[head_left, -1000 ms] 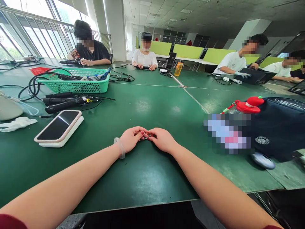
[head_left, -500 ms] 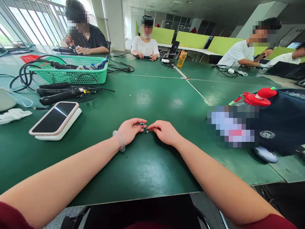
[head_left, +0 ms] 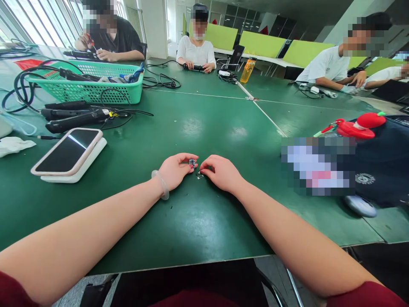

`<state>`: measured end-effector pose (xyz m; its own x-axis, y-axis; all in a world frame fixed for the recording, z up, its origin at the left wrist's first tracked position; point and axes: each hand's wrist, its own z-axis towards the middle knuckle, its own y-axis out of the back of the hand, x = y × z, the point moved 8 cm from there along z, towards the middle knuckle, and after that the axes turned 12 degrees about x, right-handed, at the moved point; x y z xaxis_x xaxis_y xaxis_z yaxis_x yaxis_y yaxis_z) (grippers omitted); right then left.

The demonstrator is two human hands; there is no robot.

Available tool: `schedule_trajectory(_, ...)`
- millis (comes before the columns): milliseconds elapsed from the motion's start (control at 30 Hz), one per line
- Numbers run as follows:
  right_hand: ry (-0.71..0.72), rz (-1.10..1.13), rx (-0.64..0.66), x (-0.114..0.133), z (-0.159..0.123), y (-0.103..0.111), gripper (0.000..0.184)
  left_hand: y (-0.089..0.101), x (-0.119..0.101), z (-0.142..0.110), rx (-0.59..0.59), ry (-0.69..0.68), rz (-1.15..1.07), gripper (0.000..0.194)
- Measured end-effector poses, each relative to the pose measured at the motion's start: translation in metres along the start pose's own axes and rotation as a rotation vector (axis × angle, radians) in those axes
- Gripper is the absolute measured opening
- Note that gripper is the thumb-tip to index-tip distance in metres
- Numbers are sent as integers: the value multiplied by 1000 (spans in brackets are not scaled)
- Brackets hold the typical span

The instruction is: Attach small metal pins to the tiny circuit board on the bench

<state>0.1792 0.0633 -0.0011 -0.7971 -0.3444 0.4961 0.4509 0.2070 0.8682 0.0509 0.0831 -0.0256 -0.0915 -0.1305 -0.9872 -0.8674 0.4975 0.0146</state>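
Between the thumb and fingers of my left hand is a small dark circuit board with pale details. My right hand is closed in a pinch just to the right, its fingertips low over the green table. At those fingertips lie small metal and black parts, one of them a pale rectangular outline. They are too small to name, and the fingers hide whatever is in the pinch. A pale bangle circles my left wrist.
To the left lie a phone on a white box-like object, black handheld devices with cables, and a green basket. A dark bag, red-topped bottle and mouse are at right. Several people sit around the table.
My hands have drawn apart slightly. The circuit board now shows in my left fingers, and small parts show on the table by my right fingertips. The camera has tilted down.
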Motion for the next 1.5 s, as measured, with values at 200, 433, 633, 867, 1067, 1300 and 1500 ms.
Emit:
schedule_trajectory(200,-23,399,-102,-10,-4,6,9,-4,-1,0,14,-4,16,28)
schedule_trajectory(433,-29,757,-76,-11,-1,-3,21,-12,-6,-3,95,-89,35,27)
schedule_trajectory(633,5,677,-140,-5,-3,0,22,-13,-12,-9,96,-139,179,32)
schedule_trajectory(867,-24,547,-206,1,-7,5,20,-14,-16,-10,111,-180,162,39)
schedule_trajectory(1067,-22,505,-236,4,-8,7,18,-13,-17,-10,103,-201,154,43)
schedule_trajectory(1300,1,505,-223,6,-8,7,17,-13,-20,-11,90,-225,159,45)
schedule_trajectory(1500,18,492,-223,10,-11,11,19,-9,-21,-12,69,-253,169,45)
